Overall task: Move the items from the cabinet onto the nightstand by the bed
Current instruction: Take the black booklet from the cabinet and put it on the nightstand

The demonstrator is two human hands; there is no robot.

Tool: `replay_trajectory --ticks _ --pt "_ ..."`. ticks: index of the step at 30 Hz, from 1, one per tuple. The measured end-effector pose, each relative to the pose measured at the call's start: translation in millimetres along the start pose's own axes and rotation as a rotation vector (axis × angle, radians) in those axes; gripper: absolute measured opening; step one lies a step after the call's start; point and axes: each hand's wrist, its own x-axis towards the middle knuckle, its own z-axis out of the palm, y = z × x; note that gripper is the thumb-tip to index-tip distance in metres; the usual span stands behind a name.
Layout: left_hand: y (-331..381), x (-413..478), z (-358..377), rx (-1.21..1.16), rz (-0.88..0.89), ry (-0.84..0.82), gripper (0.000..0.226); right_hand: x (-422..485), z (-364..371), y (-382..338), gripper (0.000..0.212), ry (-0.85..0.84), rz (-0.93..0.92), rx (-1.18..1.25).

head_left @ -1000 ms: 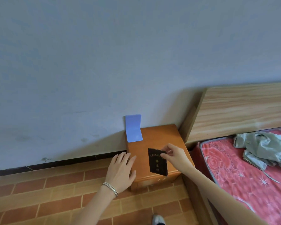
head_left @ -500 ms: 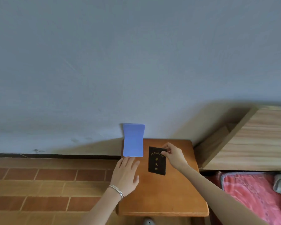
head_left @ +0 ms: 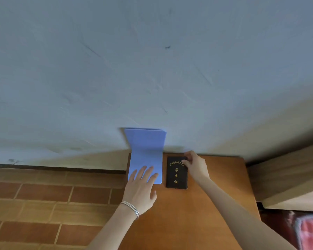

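A small black booklet (head_left: 176,175) with gold lettering lies flat on the orange wooden nightstand (head_left: 215,186), near its back edge. My right hand (head_left: 195,166) pinches the booklet's top right corner. To its left a blue folded sheet (head_left: 145,150) has its lower half flat on the nightstand and its upper half leaning up the wall. My left hand (head_left: 142,188), with a silver bangle at the wrist, rests with straight fingers on the blue sheet's near edge.
The grey-blue wall (head_left: 152,69) rises directly behind the nightstand. Brown brick-pattern floor tiles (head_left: 43,204) lie to the left. A wooden headboard (head_left: 285,177) stands at the right, with a bit of red patterned bedding (head_left: 309,231) at the lower right corner.
The view has closed in on the nightstand. My right hand carried the black booklet toward the wall and laid it flat beside the blue sheet. My left hand moved forward onto the blue sheet.
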Motion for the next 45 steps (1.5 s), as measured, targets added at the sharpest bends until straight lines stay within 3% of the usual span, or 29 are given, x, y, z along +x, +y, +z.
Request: replay_trajectory --ticks 3,7,18,27,30,37,42,45 --pt "-7.1 13.3 11.4 0.004 -0.009 -0.025 0.057 -5.8 11.8 12.8 0.041 0.102 -0.188 -0.195" --pt "-13.1 23.0 19.8 -0.016 -0.023 -0.083 0.057 -39.6 26.0 44.4 0.057 0.056 -0.501 -0.386" --pt "-12.0 30.8 25.5 -0.112 -0.041 -0.114 0.052 -30.6 44.0 23.4 0.062 0.016 -0.488 -0.455" --pt "-5.4 34.1 -29.2 0.024 -0.048 -0.366 0.058 -44.4 9.0 -8.4 0.067 -0.145 -0.394 -0.529" --pt "11.5 28.6 -90.0 0.0 0.0 -0.23 0.059 -70.8 -45.8 -47.0 0.065 -0.084 -0.426 -0.558" --pt "93.4 11.4 -283.9 -0.045 0.35 0.204 0.044 -178.0 -221.0 -130.8 0.048 0.288 -0.43 -0.619" --pt "152.0 2.9 -380.6 -0.1 0.553 0.359 0.046 -263.5 -307.3 -167.3 0.045 0.561 -0.38 -0.613" --pt "184.3 -9.6 -410.0 -0.157 0.746 0.41 0.046 -317.4 -329.7 -164.9 0.05 0.689 -0.24 -0.658"
